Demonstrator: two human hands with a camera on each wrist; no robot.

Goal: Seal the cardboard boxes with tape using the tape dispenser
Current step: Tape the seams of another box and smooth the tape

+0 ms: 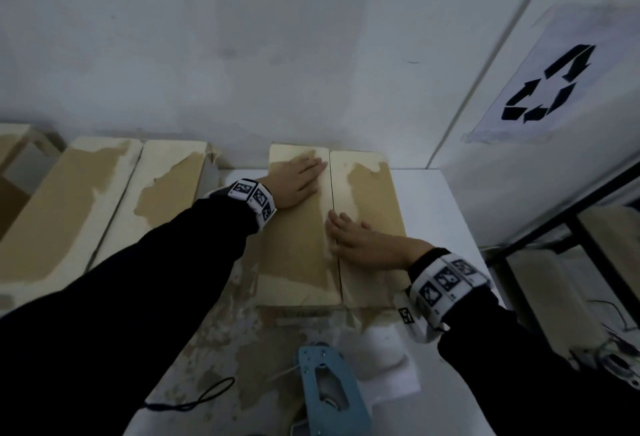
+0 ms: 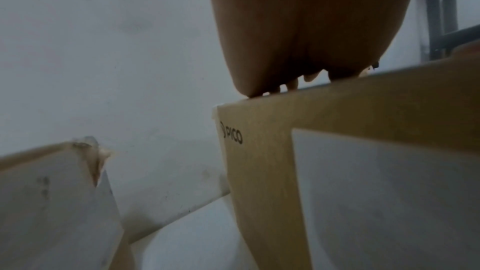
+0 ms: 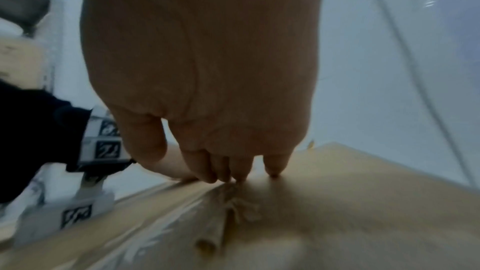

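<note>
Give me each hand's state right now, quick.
Left hand: open, fingers flat on the left flap of the cardboard box.
Right hand: open, fingers flat on the right flap by the seam, holding nothing.

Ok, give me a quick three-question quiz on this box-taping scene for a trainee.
1. True or false: the left hand rests flat on the left flap of the cardboard box.
2. Where is the blue tape dispenser? A) in the right hand B) lying on the table near the person C) on top of the box
3. Fill in: the right hand's fingertips sit at the centre ____ between the flaps.

Key: 1 true; 2 B; 3 seam
</note>
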